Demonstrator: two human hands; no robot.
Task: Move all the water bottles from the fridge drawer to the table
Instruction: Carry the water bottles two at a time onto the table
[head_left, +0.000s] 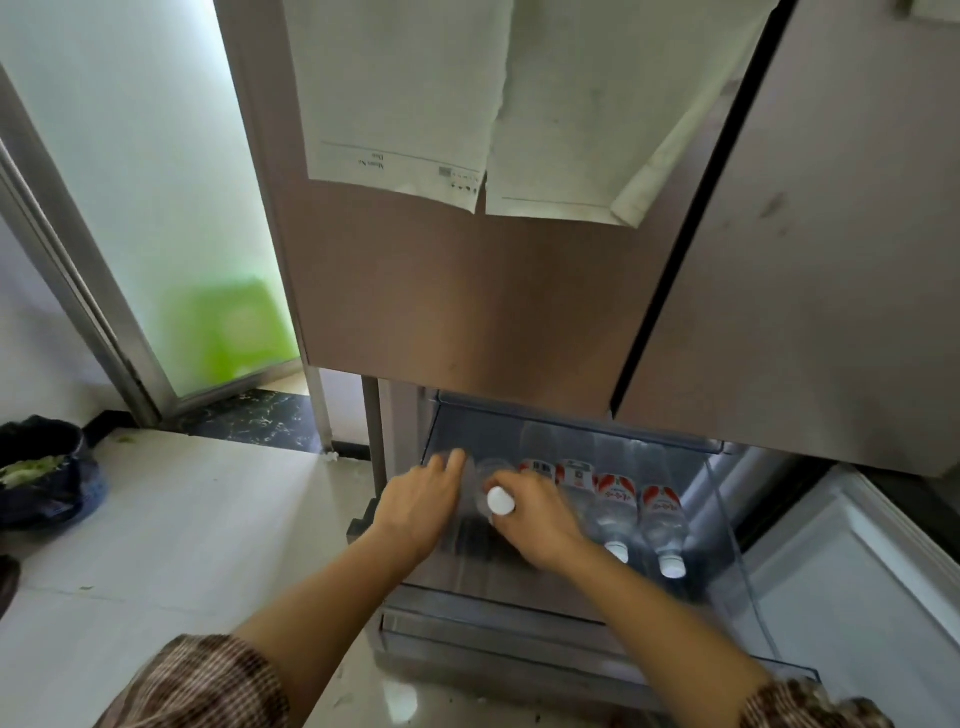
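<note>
As we lean over the open drawer (519, 582), our checked sleeves (208, 680) sit at the lower edge and both bare forearms reach in. Our right hand (537, 522) curls round the neck end of a bottle (488, 470), whose white cap (500, 501) pokes out toward us beside the thumb. Our left hand (423, 499) lies just left of that bottle with its fingers straight, gripping nothing; we cannot tell whether it touches. To the right, the other bottles (665, 519) lie side by side in the drawer, caps toward us and red labels up. Above hang the fridge doors (441, 291), with two papers (405, 93) on them.
</note>
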